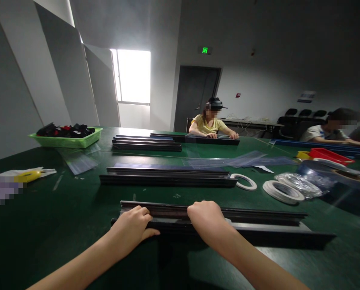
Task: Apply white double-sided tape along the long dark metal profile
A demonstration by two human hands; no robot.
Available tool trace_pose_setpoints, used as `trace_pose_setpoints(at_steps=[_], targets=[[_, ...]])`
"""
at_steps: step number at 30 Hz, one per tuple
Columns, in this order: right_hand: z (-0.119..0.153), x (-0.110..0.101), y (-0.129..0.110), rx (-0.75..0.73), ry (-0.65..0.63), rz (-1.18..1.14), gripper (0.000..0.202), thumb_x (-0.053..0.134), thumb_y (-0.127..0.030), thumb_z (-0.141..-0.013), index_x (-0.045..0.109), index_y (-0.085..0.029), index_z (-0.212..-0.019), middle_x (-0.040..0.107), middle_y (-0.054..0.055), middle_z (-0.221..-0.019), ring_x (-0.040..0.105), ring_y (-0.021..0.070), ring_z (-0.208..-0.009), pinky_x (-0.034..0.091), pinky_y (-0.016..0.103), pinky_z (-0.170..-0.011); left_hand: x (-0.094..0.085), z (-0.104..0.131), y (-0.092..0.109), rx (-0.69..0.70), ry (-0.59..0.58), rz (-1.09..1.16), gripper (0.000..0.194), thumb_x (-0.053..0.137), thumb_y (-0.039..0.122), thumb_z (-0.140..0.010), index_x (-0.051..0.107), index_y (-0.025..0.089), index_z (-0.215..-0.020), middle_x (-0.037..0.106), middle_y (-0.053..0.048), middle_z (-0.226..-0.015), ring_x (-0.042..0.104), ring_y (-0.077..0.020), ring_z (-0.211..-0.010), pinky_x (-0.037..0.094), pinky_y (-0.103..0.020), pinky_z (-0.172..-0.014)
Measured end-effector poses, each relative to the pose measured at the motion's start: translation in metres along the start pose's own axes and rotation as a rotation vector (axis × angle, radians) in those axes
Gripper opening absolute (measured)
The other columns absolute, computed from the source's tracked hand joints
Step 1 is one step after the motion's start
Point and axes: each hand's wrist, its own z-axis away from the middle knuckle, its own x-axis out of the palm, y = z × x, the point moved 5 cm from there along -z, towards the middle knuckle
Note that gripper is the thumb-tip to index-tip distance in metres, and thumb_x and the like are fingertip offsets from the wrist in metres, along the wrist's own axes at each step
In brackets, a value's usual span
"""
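Note:
A long black channel-shaped profile (288, 237) lies across the green table in front of me, with a grey strip showing along its inside. My left hand (134, 225) rests over its left part, fingers curled onto the channel and thumb along the near edge. Further right, my right hand (208, 219) is closed in a fist on the middle of the profile; what its fingers hold, if anything, is hidden. Beyond it lies another black profile (167, 181), with a white tape ring (243, 182) at its right end.
Tape rolls (284, 192) and a red tray (330, 156) are on the right. Clear plastic strips (228, 161) lie mid-table. At left are a yellow-handled tool (29, 176) and a green basket (66, 141) of black parts. Two people sit across the table, near more profiles (146, 145).

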Motion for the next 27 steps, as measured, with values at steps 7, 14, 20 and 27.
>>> trace_pose_setpoints(at_steps=[7,14,20,27], targets=[[0.007,-0.01,0.006,-0.005,0.008,0.002,0.02,0.063,-0.011,-0.076,0.074,-0.014,-0.093,0.073,0.017,-0.093,0.07,0.0252,-0.09,0.05,0.027,-0.071,-0.005,-0.001,-0.009,-0.043,-0.011,0.075,0.037,0.057,0.05,-0.086,0.073,0.02,-0.099,0.07,-0.007,-0.106,0.061,-0.0255,-0.101,0.045,-0.038,-0.096],[0.001,-0.004,0.011,0.011,-0.004,0.003,0.019,0.064,-0.01,-0.075,0.074,-0.013,-0.091,0.073,0.018,-0.092,0.07,0.0257,-0.089,0.049,0.027,-0.07,-0.011,0.003,-0.016,-0.096,-0.041,0.076,0.045,0.054,0.058,-0.083,0.073,0.018,-0.091,0.071,-0.009,-0.094,0.065,-0.0237,-0.092,0.048,-0.033,-0.091],[-0.003,0.003,0.008,0.023,0.022,-0.011,0.021,0.06,-0.009,-0.077,0.074,-0.013,-0.092,0.073,0.019,-0.093,0.07,0.0259,-0.09,0.051,0.028,-0.07,-0.01,0.003,-0.017,-0.242,-0.023,-0.111,0.053,0.054,0.062,-0.08,0.071,0.013,-0.089,0.068,-0.014,-0.095,0.066,-0.027,-0.089,0.051,-0.035,-0.08],[-0.002,0.002,0.004,0.025,0.024,-0.03,0.023,0.058,-0.007,-0.077,0.075,-0.015,-0.091,0.074,0.017,-0.092,0.07,0.0266,-0.089,0.051,0.029,-0.069,-0.009,0.005,-0.016,-0.237,-0.045,-0.167,0.053,0.053,0.062,-0.08,0.07,0.014,-0.096,0.066,-0.015,-0.1,0.064,-0.0294,-0.093,0.053,-0.039,-0.078]])
